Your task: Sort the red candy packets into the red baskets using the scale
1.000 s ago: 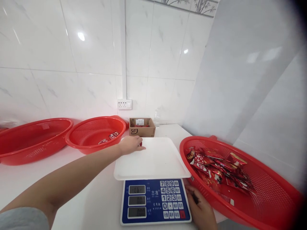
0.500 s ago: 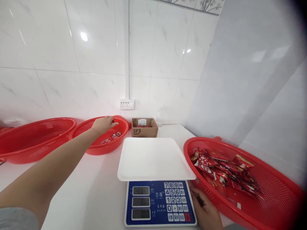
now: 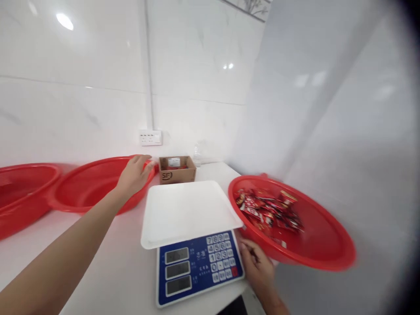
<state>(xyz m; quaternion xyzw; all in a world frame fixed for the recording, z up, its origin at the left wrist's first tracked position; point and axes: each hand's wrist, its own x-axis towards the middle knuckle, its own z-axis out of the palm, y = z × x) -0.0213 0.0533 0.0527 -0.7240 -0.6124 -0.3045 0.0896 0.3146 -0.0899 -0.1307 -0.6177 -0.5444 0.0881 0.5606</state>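
A white-topped electronic scale point(image 3: 192, 213) with a blue keypad panel stands on the white table. My left hand point(image 3: 134, 175) is over the right rim of the middle red basket point(image 3: 70, 208), its thumb apart from its fingers and nothing seen in it. At the right side of the scale is my right hand point(image 3: 257, 267), its curved fingers apart, the tips at the scale's edge below the tray. Just beyond that hand, a red basket point(image 3: 328, 261) holds many red packets point(image 3: 262, 208). The scale's displays look dark and blurred.
Behind the scale, a brown cardboard box point(image 3: 179, 176) contains something red. A clear plastic object point(image 3: 197, 153) stands beside it by the wall. Another red basket point(image 3: 22, 214) is at the far left. The wall has a socket point(image 3: 151, 138).
The view has turned right, so most things have shifted left. My left hand has moved toward the middle basket's right rim, and its thumb is wider apart. My right hand remains by the scale.
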